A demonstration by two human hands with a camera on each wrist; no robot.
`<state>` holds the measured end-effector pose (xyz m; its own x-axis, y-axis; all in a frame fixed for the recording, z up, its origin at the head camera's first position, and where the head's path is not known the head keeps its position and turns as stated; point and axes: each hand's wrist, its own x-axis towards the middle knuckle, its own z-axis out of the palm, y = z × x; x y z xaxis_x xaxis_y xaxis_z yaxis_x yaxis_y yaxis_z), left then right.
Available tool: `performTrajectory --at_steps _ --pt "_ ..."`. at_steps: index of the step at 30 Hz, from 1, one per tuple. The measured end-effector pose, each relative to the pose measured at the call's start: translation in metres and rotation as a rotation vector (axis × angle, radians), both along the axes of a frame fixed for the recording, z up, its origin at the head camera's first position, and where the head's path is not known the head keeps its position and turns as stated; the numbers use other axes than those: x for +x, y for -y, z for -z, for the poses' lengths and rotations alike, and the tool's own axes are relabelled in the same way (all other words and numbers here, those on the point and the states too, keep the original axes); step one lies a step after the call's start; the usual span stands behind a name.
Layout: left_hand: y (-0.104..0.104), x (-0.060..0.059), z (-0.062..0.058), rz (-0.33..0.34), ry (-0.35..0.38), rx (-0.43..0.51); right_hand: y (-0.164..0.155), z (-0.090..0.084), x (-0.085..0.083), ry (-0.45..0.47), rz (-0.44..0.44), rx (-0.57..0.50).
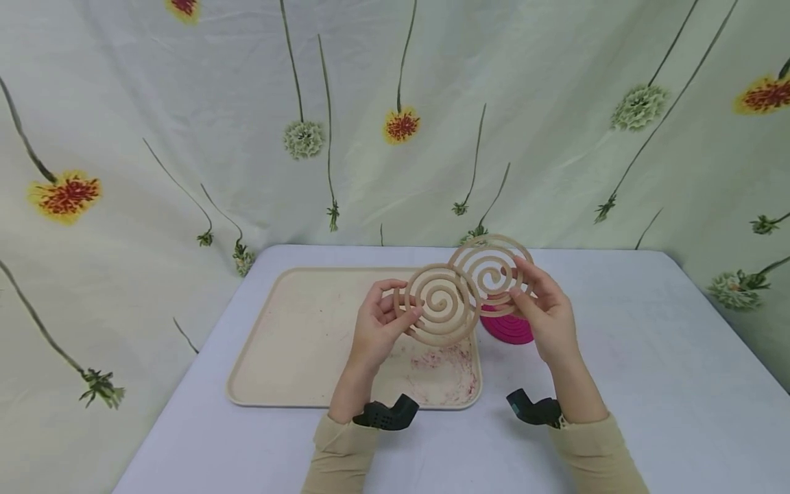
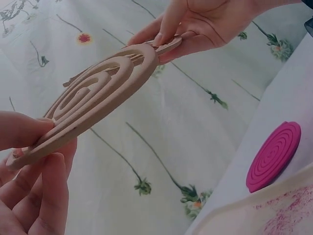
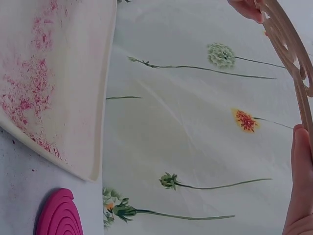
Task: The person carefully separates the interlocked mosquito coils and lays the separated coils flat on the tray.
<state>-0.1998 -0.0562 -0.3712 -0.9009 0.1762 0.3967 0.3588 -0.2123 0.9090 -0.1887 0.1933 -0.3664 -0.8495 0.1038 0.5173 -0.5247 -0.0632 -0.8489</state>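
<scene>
Two tan spiral coils are held up above the table, partly overlapping. My left hand (image 1: 385, 317) pinches the nearer, lower coil (image 1: 439, 304) at its left edge; the same coil (image 2: 93, 95) runs across the left wrist view. My right hand (image 1: 535, 302) pinches the farther, upper coil (image 1: 490, 273) at its right edge, and that coil's rim (image 3: 288, 46) shows in the right wrist view. A pink spiral coil (image 1: 509, 329) lies flat on the table beneath my right hand, also visible as the pink disc (image 2: 274, 155) and pink coil (image 3: 56, 215).
A beige tray (image 1: 296, 343) with pink crumbs at its near right corner lies on the white table (image 1: 648, 357). A floral cloth (image 1: 395, 116) hangs behind and drapes at both sides. Black wrist cameras (image 1: 385, 415) sit on both forearms.
</scene>
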Motion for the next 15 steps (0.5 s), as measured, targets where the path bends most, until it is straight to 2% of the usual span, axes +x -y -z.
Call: performTrajectory --at_steps 5,13,15 --pt "0.004 -0.002 0.001 -0.023 0.005 0.003 -0.001 -0.001 0.0 0.046 0.062 -0.026" --pt "0.015 -0.006 0.004 -0.057 0.019 0.016 -0.002 -0.002 0.001 0.037 0.005 -0.087" --pt "0.018 -0.008 0.006 -0.06 0.018 0.011 -0.001 -0.001 0.0 0.05 0.025 -0.09"
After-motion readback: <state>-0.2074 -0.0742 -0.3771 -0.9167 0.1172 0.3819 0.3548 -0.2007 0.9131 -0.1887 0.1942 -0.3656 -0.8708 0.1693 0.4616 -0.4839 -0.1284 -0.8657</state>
